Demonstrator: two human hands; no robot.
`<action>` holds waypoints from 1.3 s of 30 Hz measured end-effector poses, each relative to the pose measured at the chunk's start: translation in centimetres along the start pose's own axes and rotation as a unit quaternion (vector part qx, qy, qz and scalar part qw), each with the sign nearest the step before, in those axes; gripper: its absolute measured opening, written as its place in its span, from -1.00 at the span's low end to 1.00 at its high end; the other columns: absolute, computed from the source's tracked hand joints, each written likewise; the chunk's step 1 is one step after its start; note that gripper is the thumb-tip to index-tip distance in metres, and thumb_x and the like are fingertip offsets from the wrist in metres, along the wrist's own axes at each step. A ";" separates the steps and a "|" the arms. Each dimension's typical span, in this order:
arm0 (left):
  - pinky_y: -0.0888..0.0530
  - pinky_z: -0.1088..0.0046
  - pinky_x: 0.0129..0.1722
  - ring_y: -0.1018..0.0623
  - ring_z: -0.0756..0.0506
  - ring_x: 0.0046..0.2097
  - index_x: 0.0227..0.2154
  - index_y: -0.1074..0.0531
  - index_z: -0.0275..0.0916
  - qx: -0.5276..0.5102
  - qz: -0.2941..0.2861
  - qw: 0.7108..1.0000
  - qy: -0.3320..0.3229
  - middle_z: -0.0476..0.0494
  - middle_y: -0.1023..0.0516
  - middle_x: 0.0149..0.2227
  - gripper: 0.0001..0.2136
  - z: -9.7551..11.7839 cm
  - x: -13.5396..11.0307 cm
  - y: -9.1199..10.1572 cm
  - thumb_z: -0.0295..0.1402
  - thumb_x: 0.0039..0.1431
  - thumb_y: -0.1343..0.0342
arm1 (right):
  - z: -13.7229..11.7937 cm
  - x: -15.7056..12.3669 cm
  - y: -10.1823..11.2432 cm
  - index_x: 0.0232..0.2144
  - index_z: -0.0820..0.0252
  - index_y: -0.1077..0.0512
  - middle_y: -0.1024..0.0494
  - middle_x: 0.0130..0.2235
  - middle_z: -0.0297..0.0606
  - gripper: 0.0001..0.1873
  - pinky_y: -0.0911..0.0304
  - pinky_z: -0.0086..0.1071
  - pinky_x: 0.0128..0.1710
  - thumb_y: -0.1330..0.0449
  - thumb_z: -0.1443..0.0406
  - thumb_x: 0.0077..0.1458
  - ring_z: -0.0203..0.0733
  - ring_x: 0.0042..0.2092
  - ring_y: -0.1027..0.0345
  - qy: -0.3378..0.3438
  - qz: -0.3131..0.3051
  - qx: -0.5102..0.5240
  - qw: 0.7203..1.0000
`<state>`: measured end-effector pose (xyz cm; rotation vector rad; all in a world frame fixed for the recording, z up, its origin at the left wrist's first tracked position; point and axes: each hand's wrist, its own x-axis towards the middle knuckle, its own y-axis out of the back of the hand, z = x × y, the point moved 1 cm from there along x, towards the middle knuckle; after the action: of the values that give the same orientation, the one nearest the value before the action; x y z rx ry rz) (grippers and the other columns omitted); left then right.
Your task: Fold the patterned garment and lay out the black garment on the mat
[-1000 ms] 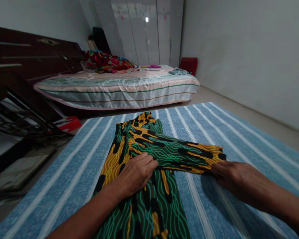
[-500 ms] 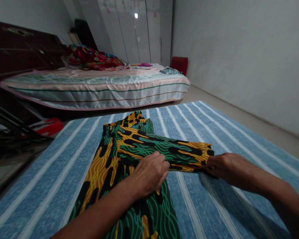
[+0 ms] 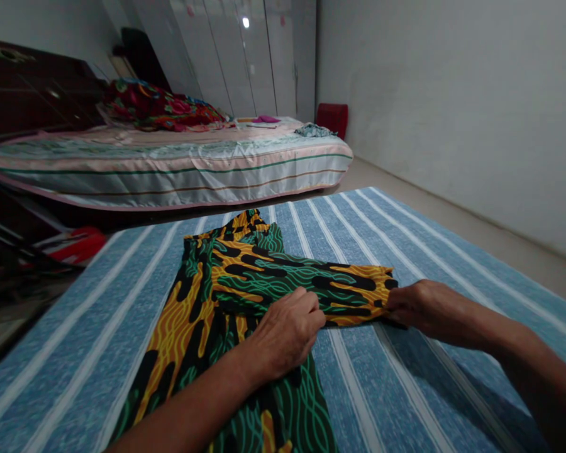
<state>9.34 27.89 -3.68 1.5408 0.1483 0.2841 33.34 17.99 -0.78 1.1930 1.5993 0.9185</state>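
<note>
A long garment (image 3: 183, 321) with a green, black and yellow wavy print lies on a blue-and-white striped cover (image 3: 358, 371). Its sleeve (image 3: 283, 277) stretches out flat to the right across the body. My left hand (image 3: 290, 327) is closed on the sleeve's lower edge near the middle, its fingertips hidden under the knuckles. At the far end, my right hand (image 3: 415, 305) pinches the lower corner of the cuff. The garment's lower part runs out of view at the bottom, partly behind my left forearm.
Beyond the striped surface stands a bed (image 3: 193, 167) with a shiny sheet and a red floral blanket (image 3: 160, 107). A wardrobe (image 3: 245, 63) is behind it, with a red object (image 3: 332, 119) by the wall. Dark metal bars (image 3: 14, 239) show at the left.
The view has shifted slightly, so everything sits a little further left. Both hands keep their holds on the sleeve, which looks slightly broader near the cuff.
</note>
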 end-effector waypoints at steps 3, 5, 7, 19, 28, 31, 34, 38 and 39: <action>-0.34 0.36 -0.34 -0.32 -0.08 -0.29 -0.46 -0.27 -0.24 0.007 0.000 1.000 -0.012 -0.12 -0.37 -0.34 -0.88 0.1 -0.3 -0.1 -0.49 0.18 0.06 | 0.0 0.1 0.0 -0.48 0.17 -0.39 -0.44 -0.54 -0.33 -0.77 0.02 -0.48 -0.54 0.01 0.33 0.16 -0.35 -0.54 -0.25 -0.002 -0.005 -0.009 1.000; -0.33 0.35 -0.34 -0.31 -0.09 -0.31 -0.46 -0.26 -0.23 0.017 -0.003 1.000 -0.020 -0.12 -0.36 -0.36 -0.88 0.3 -0.3 -0.2 -0.50 0.19 0.08 | -0.1 0.1 0.0 -0.46 0.17 -0.39 -0.44 -0.54 -0.33 -0.78 0.03 -0.48 -0.55 0.01 0.33 0.16 -0.35 -0.54 -0.25 -0.013 -0.003 -0.021 1.000; -0.33 0.35 -0.35 -0.30 -0.09 -0.31 -0.45 -0.25 -0.23 0.025 0.000 0.999 -0.025 -0.12 -0.36 -0.36 -0.88 0.5 -0.2 -0.3 -0.49 0.19 0.08 | -0.4 0.0 0.0 -0.44 0.17 -0.37 -0.44 -0.53 -0.33 -0.81 0.05 -0.47 -0.55 -0.01 0.32 0.15 -0.34 -0.54 -0.25 -0.021 0.009 -0.034 0.999; -0.30 0.36 -0.41 -0.31 -0.09 -0.33 -0.44 -0.26 -0.22 0.045 0.005 0.999 -0.022 -0.08 -0.36 -0.38 -0.90 1.1 0.5 -0.2 -0.49 0.18 0.04 | -2.7 0.4 -2.5 -0.25 0.21 -0.43 -0.52 -0.27 -0.16 -0.78 -0.24 -0.32 -0.29 -0.04 0.45 0.07 -0.12 -0.25 -0.41 0.058 0.062 -0.153 0.985; -0.26 0.37 -0.44 -0.30 -0.07 -0.35 -0.46 -0.26 -0.23 0.047 0.044 0.997 -0.041 -0.07 -0.35 -0.39 -0.88 1.1 -0.1 -0.4 -0.49 0.18 0.02 | -3.1 0.1 -2.5 -0.23 0.18 -0.48 -0.54 -0.18 -0.15 -0.60 -0.34 -0.26 -0.19 0.05 0.58 0.05 -0.11 -0.18 -0.44 0.057 0.062 -0.193 0.978; -0.26 0.38 -0.44 -0.31 -0.07 -0.34 -0.45 -0.26 -0.23 0.047 0.036 0.997 -0.042 -0.07 -0.36 -0.39 -0.90 1.2 -0.4 -0.4 -0.50 0.14 -0.02 | -2.4 -0.1 -3.3 -0.29 0.15 -0.51 -0.56 -0.25 -0.17 -0.58 -0.38 -0.24 -0.27 0.04 0.59 -0.01 -0.09 -0.25 -0.47 0.072 0.081 -0.222 0.969; -0.26 0.38 -0.43 -0.32 -0.07 -0.32 -0.44 -0.27 -0.23 0.047 0.028 0.998 -0.043 -0.07 -0.36 -0.37 -0.92 1.3 -0.7 -0.4 -0.49 0.12 -0.03 | -1.8 -0.4 -4.2 -0.39 0.14 -0.52 -0.56 -0.35 -0.19 -0.59 -0.38 -0.29 -0.38 0.03 0.59 -0.08 -0.11 -0.35 -0.47 0.098 0.111 -0.248 0.957; -0.27 0.38 -0.42 -0.32 -0.08 -0.30 -0.41 -0.28 -0.24 0.046 0.028 0.998 -0.045 -0.08 -0.36 -0.35 -0.95 1.5 -0.8 -0.3 -0.49 0.11 -0.02 | -2.3 -0.8 -4.7 -0.30 0.12 -0.49 -0.57 -0.33 -0.19 -0.57 -0.37 -0.33 -0.44 0.02 0.58 -0.11 -0.15 -0.41 -0.45 0.144 0.201 -0.263 0.933; -0.27 0.38 -0.41 -0.33 -0.08 -0.30 -0.40 -0.29 -0.24 0.046 0.029 0.998 -0.043 -0.08 -0.37 -0.35 -0.96 1.6 -0.9 -0.3 -0.50 0.11 -0.02 | -2.6 -0.8 -4.8 -0.30 0.12 -0.48 -0.57 -0.32 -0.19 -0.58 -0.37 -0.32 -0.45 0.02 0.57 -0.11 -0.15 -0.41 -0.45 0.158 0.217 -0.265 0.926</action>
<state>8.94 26.15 -3.98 1.6483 0.0504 0.2599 29.62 15.87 -4.18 1.0515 1.2040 1.7779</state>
